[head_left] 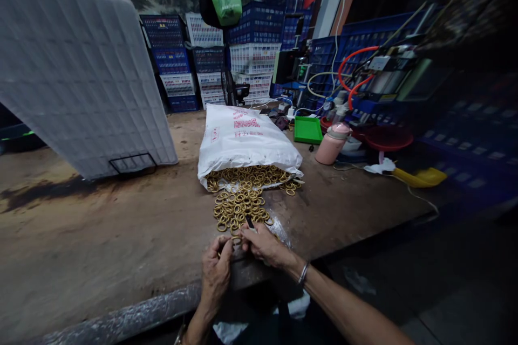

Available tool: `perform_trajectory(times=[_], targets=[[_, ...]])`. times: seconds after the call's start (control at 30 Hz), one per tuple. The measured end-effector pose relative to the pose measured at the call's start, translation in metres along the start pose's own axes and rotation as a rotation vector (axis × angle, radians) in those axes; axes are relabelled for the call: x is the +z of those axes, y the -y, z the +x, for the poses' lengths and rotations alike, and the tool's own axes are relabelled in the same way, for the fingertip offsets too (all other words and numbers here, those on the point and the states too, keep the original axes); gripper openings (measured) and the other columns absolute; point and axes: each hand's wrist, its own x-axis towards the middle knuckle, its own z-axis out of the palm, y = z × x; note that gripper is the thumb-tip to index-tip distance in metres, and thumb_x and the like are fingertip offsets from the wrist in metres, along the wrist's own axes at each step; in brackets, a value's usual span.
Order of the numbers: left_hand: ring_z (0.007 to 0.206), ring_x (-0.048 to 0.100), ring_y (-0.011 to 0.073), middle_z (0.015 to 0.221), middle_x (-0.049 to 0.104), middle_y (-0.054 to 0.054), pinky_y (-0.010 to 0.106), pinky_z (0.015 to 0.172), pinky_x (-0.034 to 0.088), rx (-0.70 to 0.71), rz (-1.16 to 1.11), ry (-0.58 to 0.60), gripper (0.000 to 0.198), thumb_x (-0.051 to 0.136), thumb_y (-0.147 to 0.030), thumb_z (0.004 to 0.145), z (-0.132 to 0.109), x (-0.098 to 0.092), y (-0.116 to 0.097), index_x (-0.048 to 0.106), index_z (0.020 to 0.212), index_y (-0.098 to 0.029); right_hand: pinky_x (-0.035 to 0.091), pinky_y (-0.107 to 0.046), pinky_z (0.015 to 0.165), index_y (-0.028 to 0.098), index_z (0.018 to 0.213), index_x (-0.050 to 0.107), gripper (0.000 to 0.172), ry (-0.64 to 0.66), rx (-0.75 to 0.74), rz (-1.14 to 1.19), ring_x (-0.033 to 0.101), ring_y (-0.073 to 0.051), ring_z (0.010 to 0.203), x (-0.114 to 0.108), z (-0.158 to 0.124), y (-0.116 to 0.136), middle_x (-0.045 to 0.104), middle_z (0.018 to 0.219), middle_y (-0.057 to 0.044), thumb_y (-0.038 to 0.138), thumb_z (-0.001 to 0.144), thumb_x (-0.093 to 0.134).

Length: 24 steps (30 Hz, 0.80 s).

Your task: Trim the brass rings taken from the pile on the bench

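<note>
My left hand (216, 267) is at the table's front edge, thumb and fingers pinched on a brass-coloured ring (236, 239) that shows between my two hands. Close beside it, my right hand (265, 245) is closed around a slim black tool (250, 221), whose tip sticks up past the thumb; its kind I cannot make out. Just beyond my fingers lies a heap of loose brass-coloured rings (240, 205). They spill from the open mouth of a white woven sack (246, 137) with red print, lying on its side.
A pale ribbed panel (89, 75) stands on the wooden table (121, 237) at left. Right of the sack are a green tray (308, 130), a pink bottle (332, 143), a red bowl (388, 137) and a yellow scoop (421, 177). Stacked crates (254, 58) stand behind.
</note>
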Motion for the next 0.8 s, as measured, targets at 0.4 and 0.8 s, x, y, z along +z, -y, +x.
perform_trajectory(times=[0.4, 0.8], targets=[[0.034, 0.031, 0.004, 0.047, 0.043, -0.008, 0.015, 0.033, 0.02, -0.359, -0.158, 0.205, 0.027, 0.055, -0.044, 0.072, -0.003, 0.002, 0.009, 0.05, 0.067, -0.018, 0.03, -0.017, 0.047, 0.016, 0.062, 0.047, 0.023, -0.112, -0.209, -0.326, 0.041, -0.007, 0.052, 0.003, -0.002, 0.006, 0.048, 0.054, 0.004, 0.033, 0.077, 0.046], [0.036, 0.037, 0.0021, 0.054, 0.047, -0.008, 0.013, 0.034, 0.021, -0.393, -0.32, 0.17, 0.033, 0.06, -0.047, 0.066, -0.004, 0.006, 0.005, 0.045, 0.071, -0.018, 0.026, -0.02, 0.052, 0.018, 0.071, 0.052, 0.012, -0.16, -0.353, -0.751, 0.045, -0.01, 0.056, 0.0, -0.004, -0.004, 0.055, 0.062, 0.001, 0.016, 0.074, 0.041]])
